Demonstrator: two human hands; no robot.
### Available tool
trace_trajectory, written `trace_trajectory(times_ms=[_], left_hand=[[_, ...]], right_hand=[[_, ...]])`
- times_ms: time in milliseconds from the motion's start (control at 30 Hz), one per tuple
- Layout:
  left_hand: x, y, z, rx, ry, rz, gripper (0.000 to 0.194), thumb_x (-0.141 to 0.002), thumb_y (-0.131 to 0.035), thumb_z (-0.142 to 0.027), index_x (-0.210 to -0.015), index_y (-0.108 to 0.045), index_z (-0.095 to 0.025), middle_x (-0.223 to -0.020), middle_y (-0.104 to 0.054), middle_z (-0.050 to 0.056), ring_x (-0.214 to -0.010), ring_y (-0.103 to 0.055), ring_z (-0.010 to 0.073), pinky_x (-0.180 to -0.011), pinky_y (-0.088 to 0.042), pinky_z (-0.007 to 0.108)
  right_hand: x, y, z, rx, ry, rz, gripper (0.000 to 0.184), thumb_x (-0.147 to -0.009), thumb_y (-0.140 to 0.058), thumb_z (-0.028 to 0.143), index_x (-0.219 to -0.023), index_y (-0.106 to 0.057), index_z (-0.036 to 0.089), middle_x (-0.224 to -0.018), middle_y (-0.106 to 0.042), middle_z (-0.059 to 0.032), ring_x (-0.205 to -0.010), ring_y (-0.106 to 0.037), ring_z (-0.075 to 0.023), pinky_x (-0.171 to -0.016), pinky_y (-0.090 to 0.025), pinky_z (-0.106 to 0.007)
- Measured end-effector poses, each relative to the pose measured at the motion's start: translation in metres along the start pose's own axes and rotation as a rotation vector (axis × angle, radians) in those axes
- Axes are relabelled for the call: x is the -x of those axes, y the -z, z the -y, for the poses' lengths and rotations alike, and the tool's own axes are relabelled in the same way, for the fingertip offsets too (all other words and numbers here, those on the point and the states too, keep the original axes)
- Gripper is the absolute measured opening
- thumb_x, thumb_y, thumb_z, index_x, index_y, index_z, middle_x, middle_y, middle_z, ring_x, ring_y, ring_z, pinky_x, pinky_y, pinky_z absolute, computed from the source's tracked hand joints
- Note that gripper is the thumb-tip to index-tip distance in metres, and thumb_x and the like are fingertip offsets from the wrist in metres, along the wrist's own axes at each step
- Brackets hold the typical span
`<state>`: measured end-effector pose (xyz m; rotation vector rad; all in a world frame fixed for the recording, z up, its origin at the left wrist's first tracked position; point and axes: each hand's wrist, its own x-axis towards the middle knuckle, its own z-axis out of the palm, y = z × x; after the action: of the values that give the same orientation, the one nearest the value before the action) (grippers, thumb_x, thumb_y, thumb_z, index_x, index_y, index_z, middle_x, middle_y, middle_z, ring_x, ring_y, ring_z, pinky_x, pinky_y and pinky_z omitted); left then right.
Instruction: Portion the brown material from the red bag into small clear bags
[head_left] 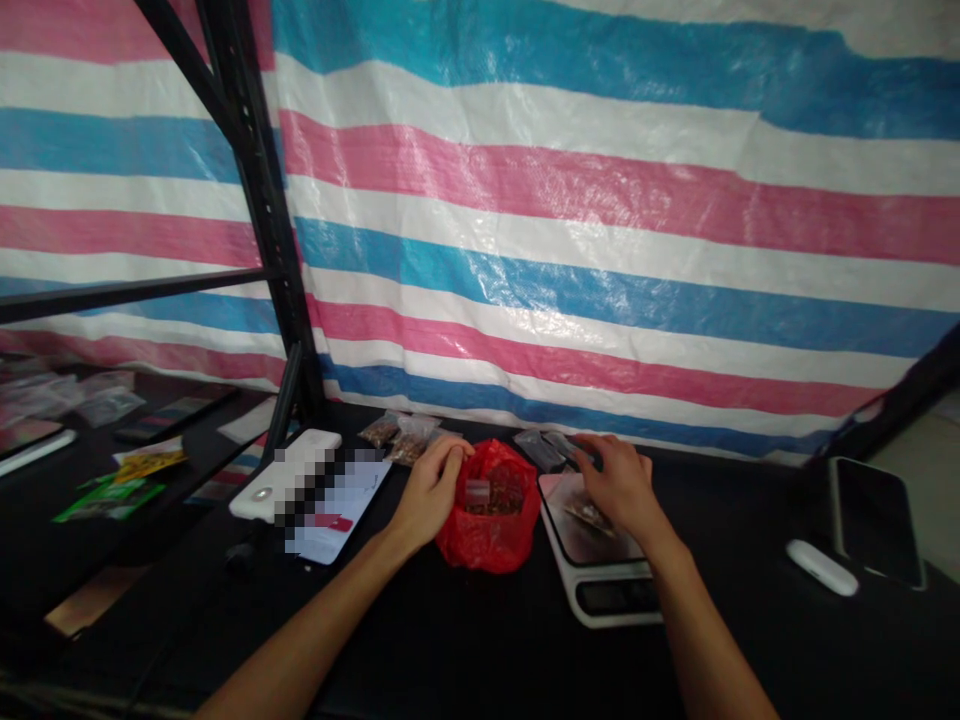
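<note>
My left hand (437,488) is closed on the left rim of a red plastic bag (487,545). The bag's mouth gapes upward, showing brown loose bits and a small clear zip bag (477,493) inside. Over a white kitchen scale (564,575), my right hand (621,487) hovers with thumb and fingers apart. Under its palm, a small clear bag with brown contents (590,516) lies on the scale's plate, partly hidden. The right fingertips are close to flat clear zip bags (541,450) behind the scale; whether they touch is unclear.
Filled small bags (409,437) lie behind my left hand. To the left are a white device (300,465) and a pale blue flat item (337,530), both partly blurred out. A phone (877,520) and a white case (822,567) lie right. A black metal post (262,200) rises before the striped sheet.
</note>
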<state>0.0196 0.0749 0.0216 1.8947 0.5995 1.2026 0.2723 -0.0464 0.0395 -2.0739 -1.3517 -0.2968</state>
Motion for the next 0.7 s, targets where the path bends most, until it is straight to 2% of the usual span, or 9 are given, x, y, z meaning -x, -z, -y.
trace_trajectory(times_ms=[100,200,267,400,533,700], left_hand=[[0.001,0.001,-0.001,-0.039,-0.023,0.008,0.03,-0.1,-0.041,-0.031,-0.087,-0.065,-0.02,-0.088,-0.065,0.003,-0.087,-0.06,0.0193,-0.083,-0.045,0.03],[0.002,0.003,0.0,-0.086,-0.055,0.024,0.029,-0.101,-0.04,-0.029,-0.087,-0.064,-0.02,-0.088,-0.064,0.003,-0.087,-0.06,0.0193,-0.083,-0.045,0.031],[0.002,0.003,0.0,-0.113,-0.071,0.033,0.028,-0.101,-0.04,-0.028,-0.087,-0.063,-0.021,-0.088,-0.063,0.003,-0.087,-0.059,0.0195,-0.083,-0.045,0.031],[0.003,0.003,0.003,-0.204,-0.076,0.023,0.028,-0.101,-0.038,-0.026,-0.088,-0.063,-0.021,-0.09,-0.064,0.004,-0.092,-0.06,0.0213,-0.087,-0.045,0.034],[0.005,-0.001,0.011,-0.267,-0.034,0.012,0.022,-0.1,-0.042,-0.028,-0.101,-0.064,-0.022,-0.104,-0.067,0.007,-0.105,-0.06,0.0244,-0.098,-0.044,0.04],[0.011,-0.01,0.015,-0.171,0.052,0.177,0.024,-0.1,-0.044,-0.033,-0.11,-0.062,-0.021,-0.115,-0.068,0.008,-0.112,-0.061,0.0242,-0.104,-0.044,0.041]], right_hand=[[-0.003,0.008,0.001,0.02,-0.008,-0.008,0.03,-0.093,-0.05,0.037,-0.098,-0.076,0.023,-0.098,-0.076,-0.0094,-0.095,-0.067,-0.0293,-0.078,-0.04,-0.037],[-0.002,0.017,0.001,0.017,0.002,0.141,0.03,-0.092,-0.054,0.044,-0.088,-0.075,0.024,-0.086,-0.076,-0.0061,-0.083,-0.069,-0.0258,-0.071,-0.039,-0.033],[0.0,0.02,0.001,0.028,0.018,0.251,0.026,-0.087,-0.061,0.046,-0.087,-0.075,0.024,-0.086,-0.075,-0.0052,-0.082,-0.069,-0.0257,-0.07,-0.038,-0.033],[0.005,0.025,0.003,0.02,0.035,0.286,0.027,-0.084,-0.066,0.047,-0.095,-0.071,0.023,-0.097,-0.074,-0.0067,-0.091,-0.068,-0.028,-0.077,-0.038,-0.035],[0.01,0.029,0.005,0.054,0.051,0.343,0.028,-0.084,-0.067,0.045,-0.1,-0.07,0.022,-0.104,-0.072,-0.0095,-0.1,-0.064,-0.0312,-0.083,-0.037,-0.04],[0.017,0.036,0.009,0.109,0.025,0.522,0.042,-0.082,-0.068,0.046,-0.118,-0.064,0.025,-0.116,-0.065,-0.0114,-0.11,-0.059,-0.0328,-0.09,-0.038,-0.044]])
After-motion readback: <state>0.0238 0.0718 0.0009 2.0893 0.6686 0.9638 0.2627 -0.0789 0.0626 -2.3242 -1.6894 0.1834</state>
